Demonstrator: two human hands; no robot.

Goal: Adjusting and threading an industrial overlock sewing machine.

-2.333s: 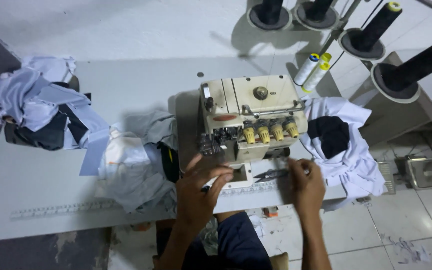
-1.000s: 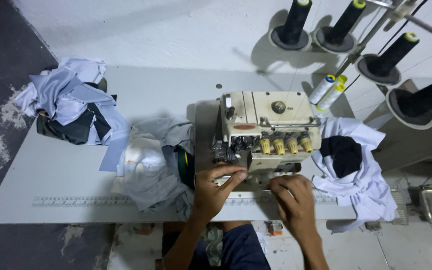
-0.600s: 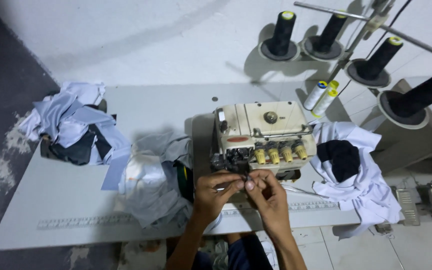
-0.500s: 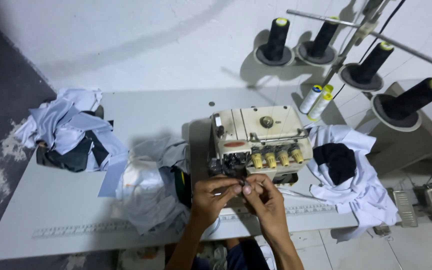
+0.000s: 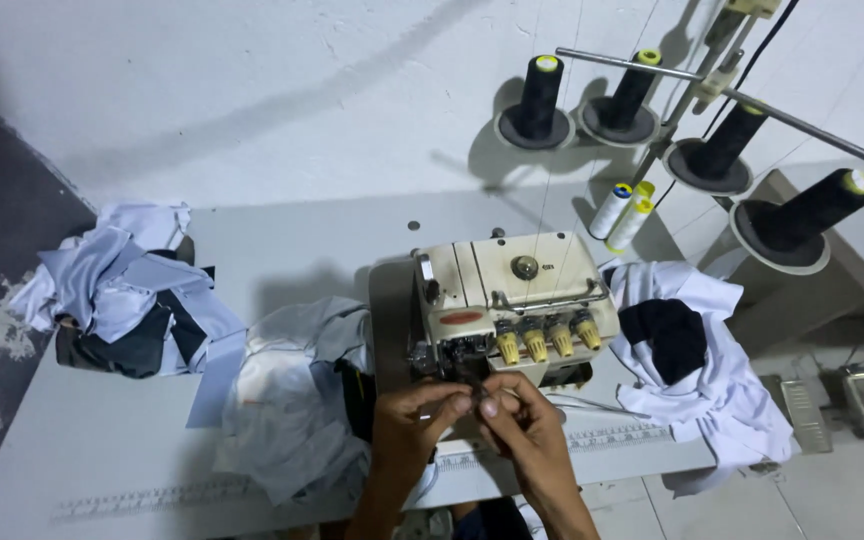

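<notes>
A cream overlock sewing machine (image 5: 512, 300) with several yellow tension knobs stands on the white table (image 5: 282, 250). My left hand (image 5: 412, 425) and my right hand (image 5: 522, 430) meet just in front of the machine's needle area, fingertips pinched close together. Whatever lies between the fingertips is too small to make out. A crumpled white and dark garment (image 5: 297, 400) lies on the table directly left of my left hand.
A heap of pale blue and dark cloth (image 5: 122, 300) sits at the table's left end. White and black fabric (image 5: 692, 360) is piled right of the machine. Black thread cones (image 5: 542, 95) stand on a rack behind, with two small spools (image 5: 622, 212). A ruler strip (image 5: 152, 497) runs along the front edge.
My right hand came in from the right side of the machine and joined the left hand at the needle area. The view shifted as my head moved.
</notes>
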